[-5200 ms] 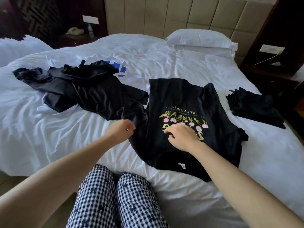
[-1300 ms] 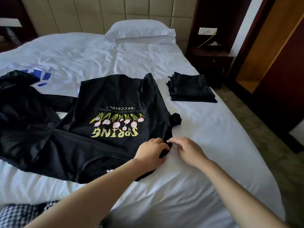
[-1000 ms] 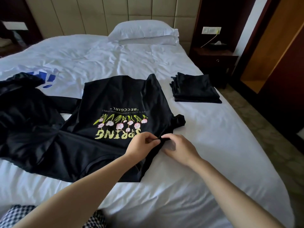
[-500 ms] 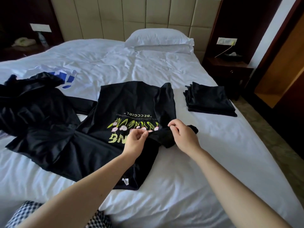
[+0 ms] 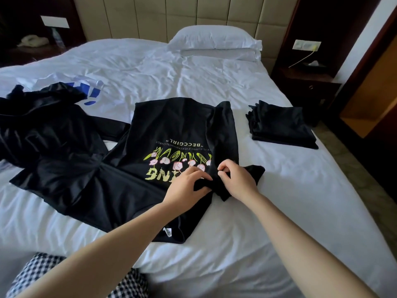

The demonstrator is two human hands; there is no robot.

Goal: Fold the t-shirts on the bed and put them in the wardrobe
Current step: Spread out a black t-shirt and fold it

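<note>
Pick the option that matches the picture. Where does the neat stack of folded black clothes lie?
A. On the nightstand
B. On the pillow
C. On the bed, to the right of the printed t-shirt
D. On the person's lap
C: the folded black stack lies on the white bed, to the right of the printed t-shirt and apart from it, with bare sheet between them.

The black t-shirt [image 5: 171, 125] shows, upside down, "BECCGIRL" in white and yellow letters "ING", partly covered.
</note>
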